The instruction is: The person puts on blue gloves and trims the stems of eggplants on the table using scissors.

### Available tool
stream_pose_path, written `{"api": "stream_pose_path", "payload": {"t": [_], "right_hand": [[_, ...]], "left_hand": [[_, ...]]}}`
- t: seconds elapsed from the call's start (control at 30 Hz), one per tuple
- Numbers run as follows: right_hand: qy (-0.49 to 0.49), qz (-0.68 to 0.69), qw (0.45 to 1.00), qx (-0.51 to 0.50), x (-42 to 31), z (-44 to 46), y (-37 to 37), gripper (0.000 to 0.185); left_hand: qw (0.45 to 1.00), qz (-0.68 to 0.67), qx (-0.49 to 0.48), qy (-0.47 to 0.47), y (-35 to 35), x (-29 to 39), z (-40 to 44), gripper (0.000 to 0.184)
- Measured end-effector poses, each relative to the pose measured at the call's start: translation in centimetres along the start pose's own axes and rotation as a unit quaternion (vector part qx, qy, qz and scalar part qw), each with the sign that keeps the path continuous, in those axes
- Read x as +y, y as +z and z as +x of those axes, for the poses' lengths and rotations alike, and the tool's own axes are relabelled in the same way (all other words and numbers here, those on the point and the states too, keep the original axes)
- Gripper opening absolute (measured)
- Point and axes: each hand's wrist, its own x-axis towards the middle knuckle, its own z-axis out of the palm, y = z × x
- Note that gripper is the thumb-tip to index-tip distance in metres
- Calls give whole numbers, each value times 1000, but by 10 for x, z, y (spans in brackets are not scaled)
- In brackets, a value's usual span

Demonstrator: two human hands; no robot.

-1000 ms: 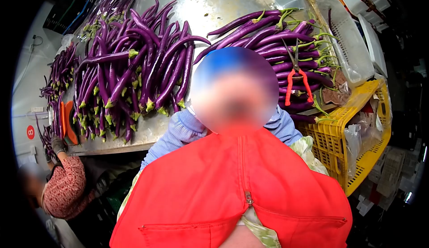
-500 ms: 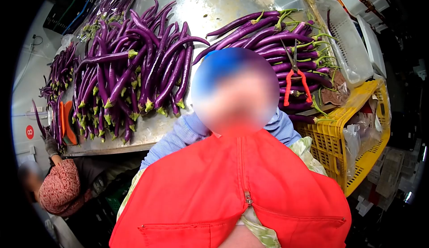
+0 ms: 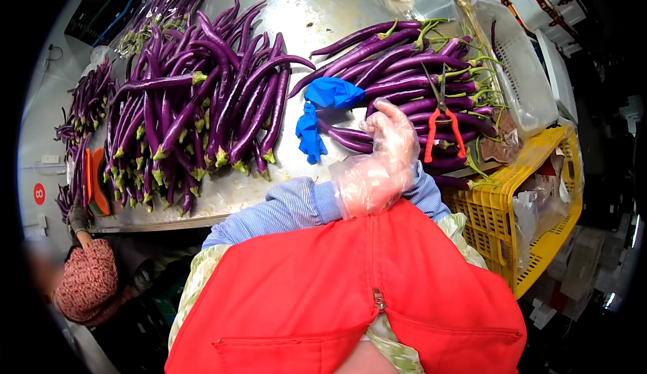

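In the head view, my left hand (image 3: 387, 148), in a clear plastic glove, is raised in front of my chest with its fingers curled together. Whatever they may hold cannot be made out. My right sleeve (image 3: 426, 195) runs in behind this hand, and I cannot make out my right hand's fingers. Just beyond lie two crumpled pieces of blue material, one (image 3: 335, 93) beside the eggplants and one (image 3: 311, 133) lower on the metal table. Red-handled scissors (image 3: 442, 119) rest on the right-hand row of eggplants (image 3: 431, 60), points away from me.
A large pile of eggplants (image 3: 232, 98) covers the table's left side, with bagged ones (image 3: 172, 0) behind. An orange object (image 3: 100, 182) stands near the left edge. A co-worker's patterned sleeve (image 3: 87, 279) is at lower left. A yellow crate (image 3: 482, 219) and white basket (image 3: 519, 71) stand right.
The round blur over my hand area is gone, and the gloved hand and blue pieces now show. The view has shifted slightly. The co-worker's raised eggplant is no longer visible upright.
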Motion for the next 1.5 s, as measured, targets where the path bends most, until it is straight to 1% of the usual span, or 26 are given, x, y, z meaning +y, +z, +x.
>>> {"api": "stream_pose_path", "payload": {"t": [0.03, 0.07, 0.17, 0.2, 0.23, 0.3, 0.37, 0.47, 0.6, 0.7, 0.77, 0.8, 0.83, 0.87, 0.9, 0.97, 1.0, 1.03, 1.07, 1.1, 1.13, 1.2, 1.27, 1.37, 1.43, 1.5], "right_hand": [[24, 5, 1000, 5, -1, -1, 1, 32], [47, 10, 999, 10, -2, -2, 1, 36], [144, 45, 984, -91, -12, 3, -14, 37], [144, 39, 985, -89, -12, 5, -13, 38], [144, 34, 985, -86, -11, 7, -11, 39], [143, 24, 986, -78, -9, 9, -9, 41], [197, 95, 971, -102, 0, 19, -11, 40], [209, 55, 964, -155, 2, 34, -4, 38], [263, -19, 946, -186, -3, 42, 19, 21], [326, 8, 921, -215, -5, 47, 23, 16], [373, 129, 872, -291, -17, 54, 19, 22], [105, -178, 911, -356, -13, 53, 15, 23], [18, -237, 898, -371, -9, 50, 15, 22], [-70, -294, 878, -371, -5, 48, 15, 21], [47, -126, 924, -358, 1, 47, 22, 19], [216, 82, 932, -277, 5, 43, 32, 17], [270, 118, 929, -223, 5, 41, 36, 16], [320, 151, 920, -167, 4, 40, 38, 16], [57, -182, 929, -316, -1, 37, 31, 14], [-240, -490, 796, -263, -7, 34, 24, 12], [-124, -346, 892, -262, -2, 44, 16, 7], [-21, -195, 958, -208, 10, 48, 12, 13], [19, -68, 976, -206, 11, 45, 14, 5], [115, 44, 981, -151, -16, 22, 67, 23], [59, 5, 957, -284, -13, 23, 60, 41], [142, 40, 953, -265, -4, 29, 57, 42]], "left_hand": [[994, 103, 13, 34, 5, 1, 4, 15], [997, 50, 21, 58, 7, -3, 2, 18], [966, 258, 2, -3, -20, -4, 10, 17], [992, 26, 98, -72, -19, -19, -6, 18], [951, -208, 184, -135, -17, -34, -18, 20], [909, -143, 308, -242, 4, -66, -25, 26], [921, -51, 266, -279, 11, -79, -23, 22], [928, -1, 217, -304, 30, -99, -23, 17], [925, -83, 286, -235, 47, -108, -24, 13], [918, -155, 299, -211, 34, -93, -38, 13], [908, -206, 294, -218, 35, -87, -54, 12], [912, -216, 286, -198, 32, -80, -60, 12], [897, -265, 296, -193, 34, -76, -65, 12], [835, -356, 325, -265, 49, -72, -71, 11], [758, -442, 349, -330, 51, -68, -70, 10], [705, -499, 361, -352, 49, -68, -68, 8], [677, -527, 367, -361, 47, -68, -66, 8], [752, -448, 337, -346, 37, -66, -63, 8], [818, -363, 302, -327, 26, -64, -61, 8], [874, -272, 263, -305, 20, -62, -60, 8], [857, -313, 248, -325, 25, -58, -59, 9], [825, -359, 240, -364, 31, -54, -57, 11], [826, -343, 254, -369, 32, -53, -53, 12], [836, -323, 268, -354, 31, -56, -50, 12], [849, -306, 279, -328, 28, -55, -46, 11], [849, -319, 269, -325, 27, -55, -42, 10]]}}
